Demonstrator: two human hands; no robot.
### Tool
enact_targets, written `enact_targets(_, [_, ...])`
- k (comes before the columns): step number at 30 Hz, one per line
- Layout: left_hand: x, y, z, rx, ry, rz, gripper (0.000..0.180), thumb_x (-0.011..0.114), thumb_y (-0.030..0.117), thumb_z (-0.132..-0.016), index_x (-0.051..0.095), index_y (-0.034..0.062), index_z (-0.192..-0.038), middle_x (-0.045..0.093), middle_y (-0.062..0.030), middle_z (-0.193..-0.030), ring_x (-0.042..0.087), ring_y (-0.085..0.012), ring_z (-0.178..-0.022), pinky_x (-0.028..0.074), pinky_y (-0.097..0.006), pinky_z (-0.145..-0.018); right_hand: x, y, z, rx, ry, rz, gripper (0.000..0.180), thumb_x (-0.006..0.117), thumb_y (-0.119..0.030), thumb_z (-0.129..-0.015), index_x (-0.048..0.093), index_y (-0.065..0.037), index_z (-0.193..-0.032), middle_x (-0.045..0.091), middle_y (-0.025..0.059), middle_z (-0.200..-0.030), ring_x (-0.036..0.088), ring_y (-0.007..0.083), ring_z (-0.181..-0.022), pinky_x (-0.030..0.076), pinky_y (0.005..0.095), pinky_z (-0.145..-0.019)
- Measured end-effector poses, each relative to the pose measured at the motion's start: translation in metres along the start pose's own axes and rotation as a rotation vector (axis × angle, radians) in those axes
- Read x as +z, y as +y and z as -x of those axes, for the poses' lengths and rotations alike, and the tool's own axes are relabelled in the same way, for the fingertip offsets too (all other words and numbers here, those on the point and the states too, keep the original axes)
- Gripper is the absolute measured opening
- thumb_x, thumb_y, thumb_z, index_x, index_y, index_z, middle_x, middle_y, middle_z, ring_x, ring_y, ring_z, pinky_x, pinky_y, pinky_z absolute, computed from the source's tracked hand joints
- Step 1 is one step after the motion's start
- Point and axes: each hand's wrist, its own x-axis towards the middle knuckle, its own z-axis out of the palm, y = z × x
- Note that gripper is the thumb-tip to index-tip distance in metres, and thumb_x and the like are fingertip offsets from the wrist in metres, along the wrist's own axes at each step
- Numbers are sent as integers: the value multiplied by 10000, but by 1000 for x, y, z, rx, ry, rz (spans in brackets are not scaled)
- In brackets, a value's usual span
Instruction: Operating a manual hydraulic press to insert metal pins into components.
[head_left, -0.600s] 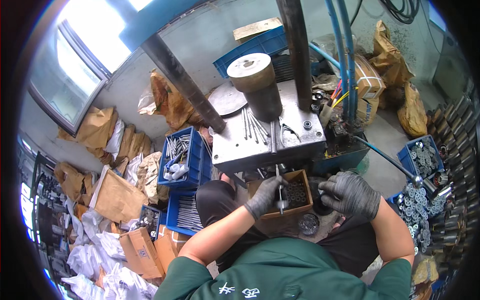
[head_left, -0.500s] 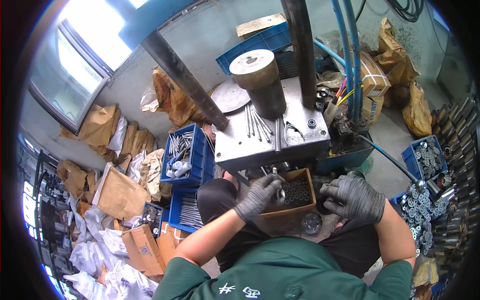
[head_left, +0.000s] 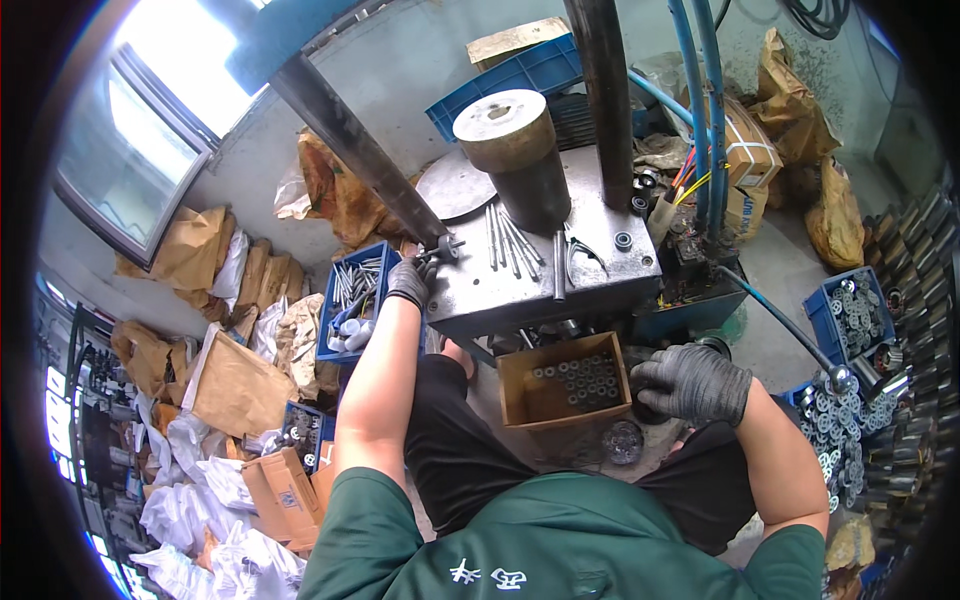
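My left hand (head_left: 408, 283), in a grey glove, reaches to the left edge of the metal press table (head_left: 465, 292). Its fingers are closed on a small metal shaft with a round collar (head_left: 447, 247), beside the foot of the left column. Low on the right, my gloved right hand (head_left: 697, 384) is curled above the floor, next to the cardboard box (head_left: 535, 408). What its fingers hold, if anything, is hidden. Rows of small round metal parts (head_left: 590, 375) stand in that box. A clear round container (head_left: 623, 442) sits just below it.
On the table are a thick steel cylinder (head_left: 520, 180), a bundle of metal rods (head_left: 510, 243), pliers (head_left: 585, 255) and a ring (head_left: 623, 241). Blue bins (head_left: 352, 300) stand on the left. Stacked gears (head_left: 845, 420) and another blue bin (head_left: 850, 310) are on the right.
My left hand has moved from over the cardboard box to the table's left corner, carrying a metal part. The box's inside shows more fully. My right hand has shifted only slightly.
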Motion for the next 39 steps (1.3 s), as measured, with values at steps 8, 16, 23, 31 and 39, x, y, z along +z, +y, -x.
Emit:
enact_targets(8, [44, -24, 93, 962, 356, -1014, 515, 846, 469, -775, 673, 47, -1014, 718, -158, -900, 705, -335, -795, 566, -409, -725, 27, 26, 0, 13, -177, 20, 355, 661, -321, -920, 693, -59, -1157, 701, 200, -986, 689, 400, -924, 549, 502, -827])
enact_targets(16, [64, -42, 118, 1069, 481, -1304, 480, 866, 341, -714, 685, -2, -996, 701, -254, -1032, 632, -403, -1092, 492, -468, -987, 38, 21, -9, 123, -218, -30, 353, 640, -335, -908, 714, -67, -1125, 674, 181, -981, 682, 372, -930, 554, 480, -819])
enact_targets(23, [68, -39, 119, 1000, 417, -1375, 461, 812, 339, -765, 717, 36, -1099, 609, -277, -1244, 624, -416, -1144, 510, -474, -1000, 46, 21, -11, 196, -294, -20, 366, 627, -357, -927, 716, -75, -1143, 687, 200, -1004, 684, 388, -943, 543, 488, -833])
enact_targets(31, [52, -24, 118, 987, 310, -1412, 479, 845, 373, -759, 722, 42, -1082, 649, -285, -1239, 609, -424, -1204, 503, -472, -1038, 69, 29, -1, 230, -354, 29, 386, 657, -352, -911, 715, -82, -1179, 713, 211, -993, 692, 410, -924, 554, 486, -823])
enact_targets(39, [55, -41, 127, 1125, -320, -1445, 397, 666, 271, -903, 668, 125, -1272, 661, -215, -1213, 642, -392, -1123, 499, -470, -1011, 80, 28, -22, 85, -448, -50, 261, 662, -217, -860, 721, -97, -1085, 705, 197, -962, 689, 407, -905, 559, 486, -799])
